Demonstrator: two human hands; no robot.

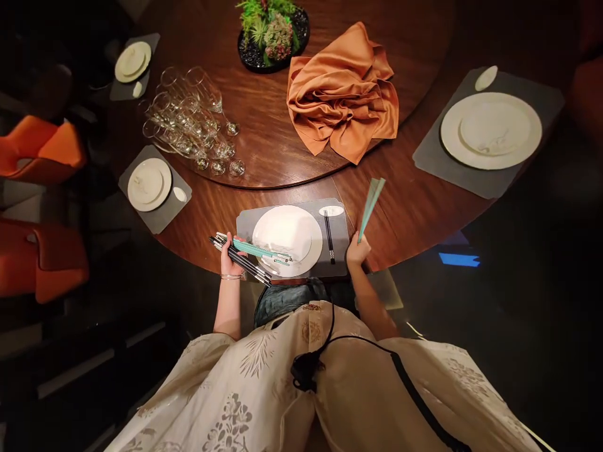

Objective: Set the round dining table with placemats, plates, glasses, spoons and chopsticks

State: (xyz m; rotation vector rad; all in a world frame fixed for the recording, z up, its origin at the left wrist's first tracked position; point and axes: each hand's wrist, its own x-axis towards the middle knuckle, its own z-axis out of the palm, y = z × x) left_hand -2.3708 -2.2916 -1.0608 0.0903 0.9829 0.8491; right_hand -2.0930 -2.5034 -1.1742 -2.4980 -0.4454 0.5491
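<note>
My left hand [228, 257] is closed around a bundle of black chopsticks [253, 269] and turquoise chopsticks [259, 249] with silvery ends. The bundle reaches over the near left edge of a white plate [259, 227] with a smaller plate on it. Both plates sit on a grey placemat [245, 216]. On the mat's right side, a black pair of chopsticks [329, 238] leans on a white oval rest [336, 211]. My right hand [358, 251], just right of the mat, grips turquoise chopsticks [371, 207] pointing up and away; motion blurs them, so their number is unclear.
Several stemmed glasses [191, 125] stand crowded on the raised turntable [264, 150]. Heaped orange cloth napkins [343, 94] and a plant tray [274, 47] share it. Other placemats with plates lie right [426, 154] and left [162, 216]. Orange chairs [42, 257] stand at left.
</note>
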